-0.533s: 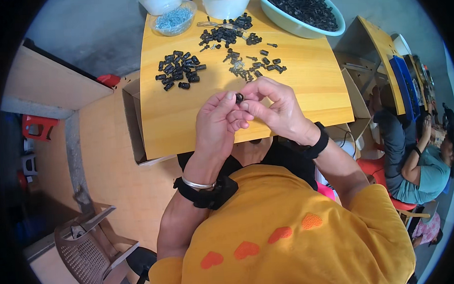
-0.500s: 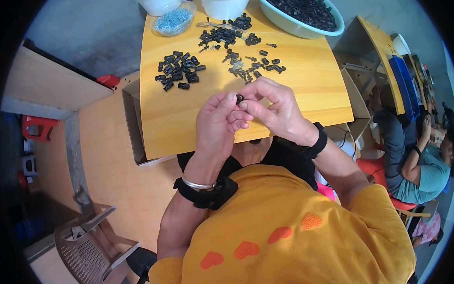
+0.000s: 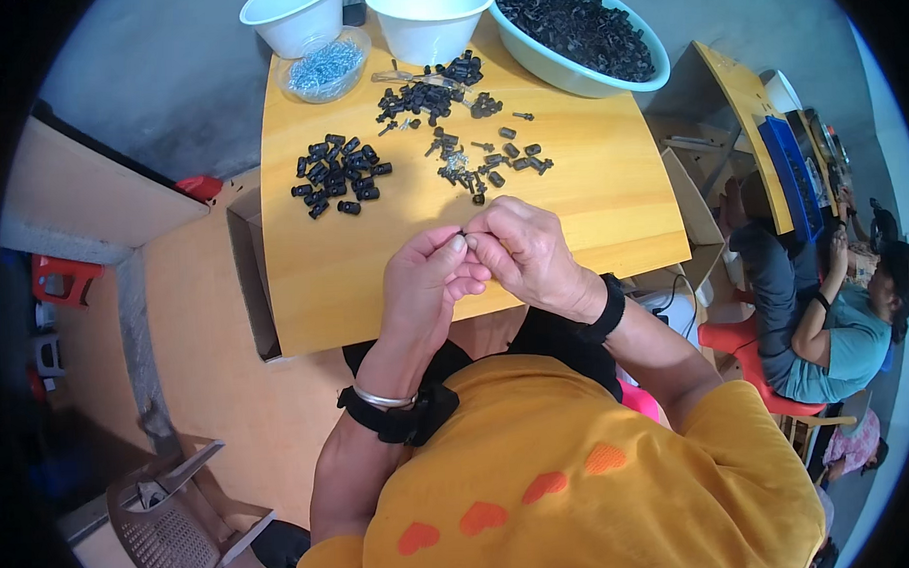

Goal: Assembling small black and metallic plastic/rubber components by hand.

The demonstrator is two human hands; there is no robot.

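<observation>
My left hand [image 3: 423, 285] and my right hand [image 3: 530, 259] meet fingertip to fingertip over the table's near edge. Between their thumbs and forefingers they pinch a small black plastic part [image 3: 462, 235], mostly hidden by the fingers. Beyond my right hand lie scattered small black plungers and barrels [image 3: 492, 160], with a few tiny metal springs [image 3: 457, 161] among them. A group of black barrel-shaped pieces resembling cord locks [image 3: 339, 176] lies to the left. Farther back is a heap of small black parts [image 3: 423, 101].
Along the table's [image 3: 612, 193] far edge stand a clear tub of springs [image 3: 327, 70], two white bowls [image 3: 295, 19] and a pale green basin [image 3: 577, 77] full of black parts. A seated person [image 3: 837, 336] is on the right. A woven-back chair [image 3: 173, 524] stands at lower left.
The view has shifted, so the table and hands sit lower in the picture. Both hands stay together; the fingers have closed further over the black part, which shows less now.
</observation>
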